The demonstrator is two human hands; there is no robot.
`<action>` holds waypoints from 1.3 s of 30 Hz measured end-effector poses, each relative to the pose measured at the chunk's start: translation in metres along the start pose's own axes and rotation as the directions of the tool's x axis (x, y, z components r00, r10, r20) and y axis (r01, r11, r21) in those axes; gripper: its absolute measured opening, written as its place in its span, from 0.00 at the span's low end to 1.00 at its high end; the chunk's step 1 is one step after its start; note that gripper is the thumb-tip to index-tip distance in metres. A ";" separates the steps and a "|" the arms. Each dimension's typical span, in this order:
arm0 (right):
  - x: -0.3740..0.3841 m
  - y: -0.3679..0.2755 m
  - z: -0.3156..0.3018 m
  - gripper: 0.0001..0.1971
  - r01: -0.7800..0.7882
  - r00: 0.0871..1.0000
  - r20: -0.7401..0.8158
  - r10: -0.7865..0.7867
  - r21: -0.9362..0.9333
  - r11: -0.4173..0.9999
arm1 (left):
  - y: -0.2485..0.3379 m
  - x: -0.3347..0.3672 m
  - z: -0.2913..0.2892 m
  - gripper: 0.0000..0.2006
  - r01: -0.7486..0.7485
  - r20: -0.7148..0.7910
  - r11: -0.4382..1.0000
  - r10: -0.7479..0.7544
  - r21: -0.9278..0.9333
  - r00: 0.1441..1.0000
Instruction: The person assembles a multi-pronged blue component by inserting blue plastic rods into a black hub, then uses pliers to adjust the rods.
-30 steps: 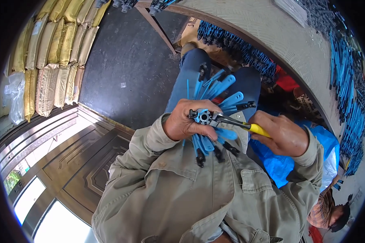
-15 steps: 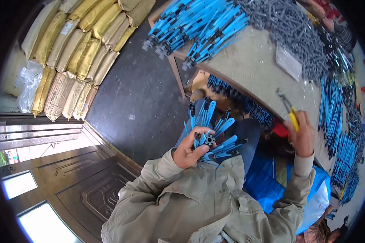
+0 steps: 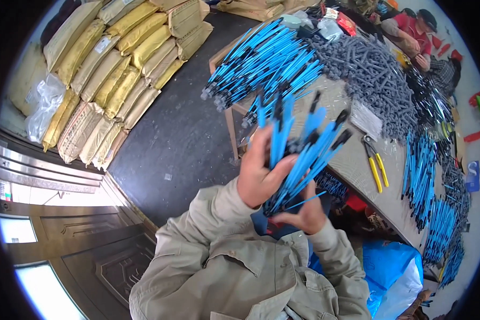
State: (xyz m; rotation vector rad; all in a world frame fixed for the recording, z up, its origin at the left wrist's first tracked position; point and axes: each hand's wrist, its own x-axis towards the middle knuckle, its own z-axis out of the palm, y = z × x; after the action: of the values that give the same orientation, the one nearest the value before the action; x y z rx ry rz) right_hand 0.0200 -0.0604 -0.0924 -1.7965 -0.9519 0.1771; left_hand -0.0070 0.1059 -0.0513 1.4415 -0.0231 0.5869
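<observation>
In front of my chest is a bundle of blue plastic strips with black tips (image 3: 314,154), fanned upward and slightly blurred. My left hand (image 3: 258,176) grips it from the left, thumb laid across the strips. Lower down on the other side, my right hand (image 3: 308,210) has its fingers curled round the bundle, partly hidden behind it. A dark centre piece shows between the strips, too blurred to make out. Yellow-handled pliers (image 3: 378,169) lie on the table just beyond my right hand.
The table (image 3: 341,136) carries a heap of similar blue strips (image 3: 272,58), a mound of grey plastic parts (image 3: 370,74) and more blue strips along the right. Stacked sacks (image 3: 112,80) stand left. A blue bag (image 3: 392,266) sits by my right arm. Another person (image 3: 410,40) sits far right.
My right hand has put the pliers on the table and moved left to the bundle. My left hand has raised the bundle, which now stands higher in front of the table.
</observation>
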 end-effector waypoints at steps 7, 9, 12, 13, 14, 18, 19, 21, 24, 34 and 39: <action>0.097 -0.006 0.006 0.26 -0.022 0.969 -0.178 0.170 0.626 0.780 | 0.049 0.132 -0.015 0.28 -0.722 0.158 0.576 0.729 0.383 0.666; 0.143 -0.013 0.006 0.21 0.030 0.945 -0.251 0.209 0.705 0.709 | 0.061 0.150 -0.049 0.23 -0.700 0.092 0.491 0.782 0.518 0.617; 0.198 0.007 -0.001 0.19 -0.055 0.913 -0.247 0.326 0.716 0.696 | 0.036 0.149 -0.097 0.23 -0.505 0.001 0.587 0.651 0.633 0.759; 0.208 0.018 -0.002 0.21 -0.133 0.915 -0.200 0.350 0.669 0.731 | 0.011 0.147 -0.114 0.24 -0.448 -0.016 0.600 0.609 0.663 0.793; 0.216 0.029 -0.003 0.23 -0.211 0.912 -0.155 0.380 0.616 0.759 | -0.009 0.137 -0.126 0.27 -0.430 -0.011 0.619 0.578 0.657 0.816; 0.219 0.022 -0.019 0.29 -0.359 0.894 -0.075 0.443 0.473 0.805 | -0.057 0.095 -0.134 0.38 -0.393 -0.040 0.718 0.504 0.574 0.863; 0.216 0.019 -0.019 0.31 -0.398 0.888 -0.044 0.458 0.428 0.811 | -0.065 0.094 -0.132 0.38 -0.385 -0.041 0.725 0.494 0.570 0.868; 0.211 0.023 -0.017 0.32 -0.423 0.868 -0.037 0.495 0.464 0.778 | -0.074 0.095 -0.123 0.43 -0.439 -0.064 0.749 0.536 0.496 0.842; 0.209 0.030 -0.015 0.33 -0.459 0.834 -0.021 0.551 0.527 0.715 | -0.085 0.096 -0.104 0.47 -0.457 -0.103 0.767 0.554 0.451 0.826; 0.206 0.044 -0.032 0.30 -0.568 0.822 0.098 0.562 0.234 0.789 | -0.088 0.088 -0.090 0.60 -0.407 -0.300 0.767 0.592 0.496 0.748; 0.195 0.049 -0.022 0.31 -0.496 0.862 0.031 0.506 0.262 0.828 | -0.089 0.077 -0.090 0.62 -0.318 -0.156 0.626 0.582 0.712 0.798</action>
State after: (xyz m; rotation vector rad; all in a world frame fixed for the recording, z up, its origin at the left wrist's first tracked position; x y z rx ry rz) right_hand 0.1884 0.0481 -0.0649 -1.7567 -0.3808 0.5717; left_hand 0.0641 0.2164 -0.1192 2.0059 0.1358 1.4134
